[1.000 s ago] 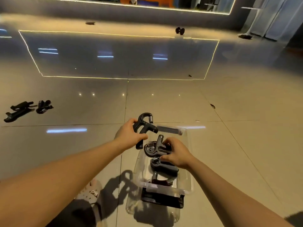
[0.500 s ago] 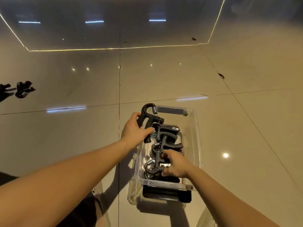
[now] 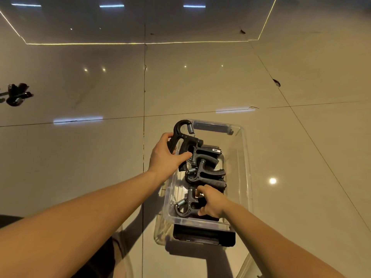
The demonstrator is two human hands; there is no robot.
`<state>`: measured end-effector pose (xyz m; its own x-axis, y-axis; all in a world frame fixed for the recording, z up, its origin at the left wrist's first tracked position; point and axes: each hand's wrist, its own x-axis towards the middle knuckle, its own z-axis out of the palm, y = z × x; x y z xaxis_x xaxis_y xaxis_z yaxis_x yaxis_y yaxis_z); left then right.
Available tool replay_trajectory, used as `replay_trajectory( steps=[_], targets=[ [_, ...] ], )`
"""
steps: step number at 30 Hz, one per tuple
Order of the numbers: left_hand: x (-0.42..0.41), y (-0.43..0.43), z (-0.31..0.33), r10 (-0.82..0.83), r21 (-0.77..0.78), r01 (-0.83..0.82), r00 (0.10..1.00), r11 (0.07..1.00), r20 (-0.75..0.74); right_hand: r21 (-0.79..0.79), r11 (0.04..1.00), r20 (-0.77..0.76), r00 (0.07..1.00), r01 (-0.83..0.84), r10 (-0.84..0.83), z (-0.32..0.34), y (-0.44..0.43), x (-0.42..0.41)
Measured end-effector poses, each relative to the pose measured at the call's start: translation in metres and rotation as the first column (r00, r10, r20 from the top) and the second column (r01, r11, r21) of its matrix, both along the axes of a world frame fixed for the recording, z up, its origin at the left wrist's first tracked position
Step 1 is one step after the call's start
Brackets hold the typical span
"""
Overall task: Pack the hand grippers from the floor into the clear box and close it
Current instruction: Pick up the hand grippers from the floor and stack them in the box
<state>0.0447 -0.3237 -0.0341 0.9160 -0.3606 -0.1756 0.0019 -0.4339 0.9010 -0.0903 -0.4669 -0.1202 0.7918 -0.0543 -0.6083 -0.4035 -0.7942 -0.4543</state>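
Hand grippers (image 3: pixel 207 167) lie piled inside the clear box (image 3: pixel 246 167), just beyond my right fingertips. I see the right hand (image 3: pixel 211 202) curled round the nearest gripper (image 3: pixel 185 208) at the box's near end. The left hand (image 3: pixel 166 157) clenches another gripper (image 3: pixel 180 135) by its handles over the box's left rim, its spring end past the fingertips. More grippers (image 3: pixel 17 94) lie on the floor (image 3: pixel 200 87), well left of those fingers.

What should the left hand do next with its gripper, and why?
Probably lower it into the far end of the clear box. The left hand grips this hand gripper over the left rim, and that end looks free; the right hand holds another gripper nearer.
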Motion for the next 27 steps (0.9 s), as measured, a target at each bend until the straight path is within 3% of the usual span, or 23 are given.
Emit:
replay_trajectory(
  steps=[15, 19, 21, 24, 27],
  targets=[
    [-0.005, 0.002, 0.000, -0.011, -0.041, 0.011, 1.000, 0.999, -0.003, 0.021, 0.999, -0.031, 0.998, 0.049, -0.048, 0.000, -0.005, -0.002],
    [-0.005, -0.002, 0.010, -0.013, -0.012, 0.013, 1.000, 1.000, 0.019, 0.137, 0.978, 0.073, 0.983, 0.159, -0.170, 0.031, -0.007, 0.008],
    [-0.005, -0.008, 0.015, -0.014, -0.001, 0.015, 1.000, 1.000, 0.017, 0.354, 0.882, 0.112, 0.922, 0.311, -0.370, 0.060, -0.012, 0.022],
    [-0.008, -0.020, 0.023, -0.017, -0.061, 0.012, 0.997, 0.998, -0.074, 0.737, 0.491, -0.040, 0.754, 0.465, -0.655, 0.098, -0.020, 0.037],
    [-0.014, -0.027, 0.028, 0.008, -0.117, -0.022, 0.993, 0.993, -0.116, 0.821, 0.350, -0.081, 0.700, 0.450, -0.709, 0.107, -0.026, 0.038]
  ],
)
